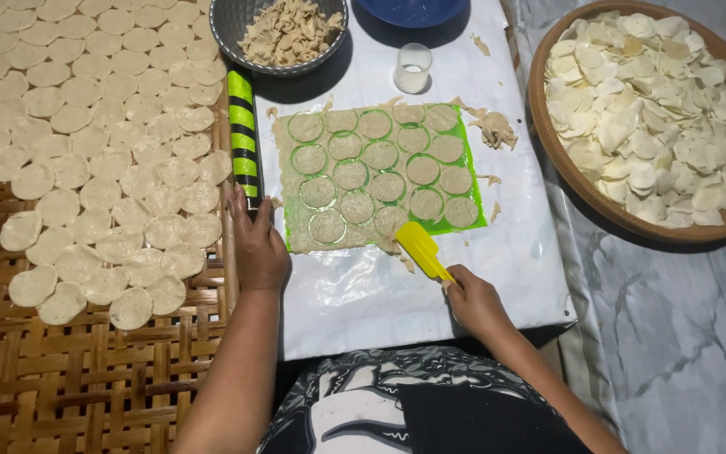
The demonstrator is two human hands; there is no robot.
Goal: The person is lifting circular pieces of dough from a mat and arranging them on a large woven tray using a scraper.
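Scraper at cut dough, frame centre.
Your right hand (474, 298) pinched the yellow scraper (421, 246), fingers closed on its handle, blade touching the pale dough sheet (377, 172) scored into rounds; your left hand (257, 244) lay flat, fingers together, by the striped roller (243, 134).

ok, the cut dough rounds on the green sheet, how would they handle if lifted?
The rounds look thin and flat, so probably floppy and easily torn. They seem stuck to the green sheet; the yellow scraper in the right hand suggests they need prying.
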